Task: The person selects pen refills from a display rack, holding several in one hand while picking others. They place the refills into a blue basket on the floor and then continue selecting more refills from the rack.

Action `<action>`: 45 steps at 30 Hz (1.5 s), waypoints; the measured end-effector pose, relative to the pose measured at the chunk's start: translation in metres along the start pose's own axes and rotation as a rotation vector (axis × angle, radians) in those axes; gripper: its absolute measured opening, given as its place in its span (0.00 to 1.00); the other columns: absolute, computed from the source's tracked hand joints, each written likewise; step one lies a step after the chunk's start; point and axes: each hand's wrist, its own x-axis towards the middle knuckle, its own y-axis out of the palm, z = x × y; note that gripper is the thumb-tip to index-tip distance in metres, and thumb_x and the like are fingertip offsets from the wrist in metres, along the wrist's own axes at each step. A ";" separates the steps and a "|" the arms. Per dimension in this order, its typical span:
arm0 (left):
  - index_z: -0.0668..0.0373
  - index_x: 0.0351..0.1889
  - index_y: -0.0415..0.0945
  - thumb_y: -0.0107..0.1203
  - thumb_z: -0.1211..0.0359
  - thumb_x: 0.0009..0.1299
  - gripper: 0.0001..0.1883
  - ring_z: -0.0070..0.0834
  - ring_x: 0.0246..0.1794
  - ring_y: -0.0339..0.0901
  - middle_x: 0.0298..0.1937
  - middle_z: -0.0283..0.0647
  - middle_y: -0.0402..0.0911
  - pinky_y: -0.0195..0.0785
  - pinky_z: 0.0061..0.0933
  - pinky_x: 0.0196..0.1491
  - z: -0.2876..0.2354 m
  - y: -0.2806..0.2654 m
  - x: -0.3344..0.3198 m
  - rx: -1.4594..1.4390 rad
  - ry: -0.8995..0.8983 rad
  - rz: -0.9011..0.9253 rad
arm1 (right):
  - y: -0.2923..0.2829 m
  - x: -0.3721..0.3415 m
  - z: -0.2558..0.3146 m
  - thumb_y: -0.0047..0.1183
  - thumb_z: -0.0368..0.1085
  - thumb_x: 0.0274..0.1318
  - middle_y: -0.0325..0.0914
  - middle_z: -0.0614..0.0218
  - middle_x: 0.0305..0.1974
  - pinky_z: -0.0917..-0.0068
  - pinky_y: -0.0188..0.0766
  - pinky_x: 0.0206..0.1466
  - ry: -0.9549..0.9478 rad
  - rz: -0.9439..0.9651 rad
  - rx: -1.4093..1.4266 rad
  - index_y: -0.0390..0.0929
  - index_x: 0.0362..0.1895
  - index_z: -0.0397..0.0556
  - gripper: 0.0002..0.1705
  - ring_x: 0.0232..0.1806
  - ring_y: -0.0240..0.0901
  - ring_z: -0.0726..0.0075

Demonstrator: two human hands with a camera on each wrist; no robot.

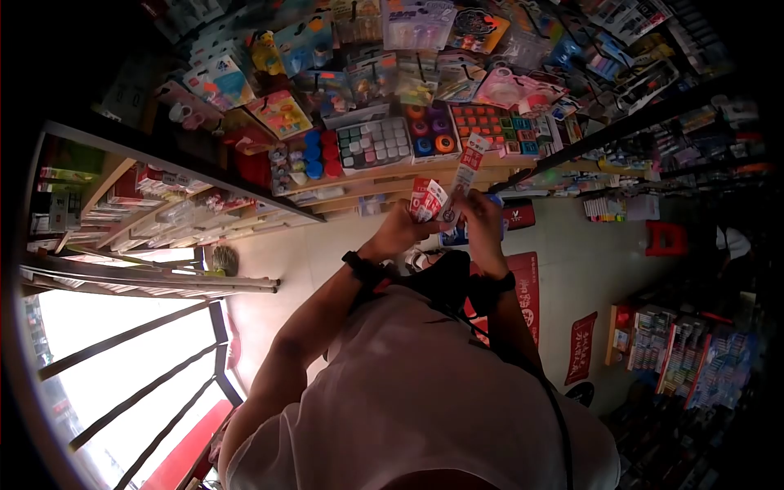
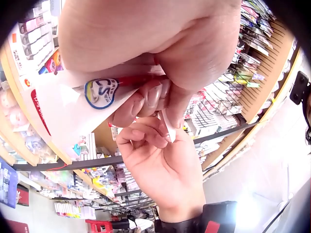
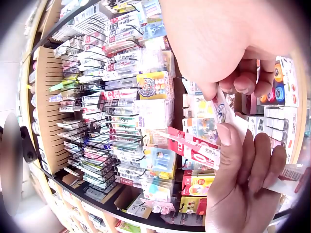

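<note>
Glowing at 8 o'clock: bright opening (image 1: pixel 122 351). Next, left hand (image 1: pixel 396 233), near 12 o'clock: fingers curled round small red-and-white packets (image 1: pixel 423 206), thumb laid flat on top. Long packet (image 1: pixel 469 163) stands just right of these, slanting to 1 o'clock, lower end between the hands. Packets look light, thin, bendy; film probably slick, creases easily. Best hold: flat pinch near an end, no hard squeeze mid-length; loose ones could slide apart in a stack. Right hand (image 1: pixel 486 224), also near 1 o'clock: thumb and fingertip together, pinching a packet edge, other fingers curled. Which hand bears most of the long one, cannot tell. Shelf goods (image 1: pixel 374 145) beyond both hands, 12 o'clock. Red stool (image 1: pixel 665 238) on floor (image 1: pixel 608 261), 3 o'clock.
</note>
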 end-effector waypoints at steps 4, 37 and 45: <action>0.61 0.38 0.83 0.66 0.69 0.66 0.07 0.10 0.22 0.64 0.24 0.24 0.76 0.57 0.20 0.25 0.000 0.001 -0.001 -0.050 0.026 -0.006 | 0.000 -0.001 -0.003 0.56 0.35 0.60 0.66 0.77 0.18 0.81 0.53 0.24 0.028 -0.011 0.021 0.76 0.28 0.44 0.10 0.20 0.59 0.86; 0.59 0.35 0.80 0.67 0.68 0.65 0.07 0.09 0.20 0.60 0.22 0.22 0.69 0.50 0.18 0.23 0.008 0.000 -0.002 -0.015 -0.031 -0.004 | 0.006 -0.008 0.007 0.55 0.43 0.67 0.64 0.81 0.19 0.83 0.49 0.24 0.041 -0.019 -0.006 0.77 0.29 0.47 0.15 0.21 0.55 0.89; 0.60 0.34 0.80 0.68 0.69 0.64 0.07 0.09 0.21 0.60 0.22 0.22 0.69 0.50 0.18 0.23 0.007 0.002 -0.002 -0.052 -0.017 0.003 | 0.004 -0.007 0.005 0.55 0.43 0.67 0.64 0.81 0.19 0.83 0.49 0.23 0.040 -0.015 -0.007 0.77 0.30 0.47 0.15 0.20 0.55 0.90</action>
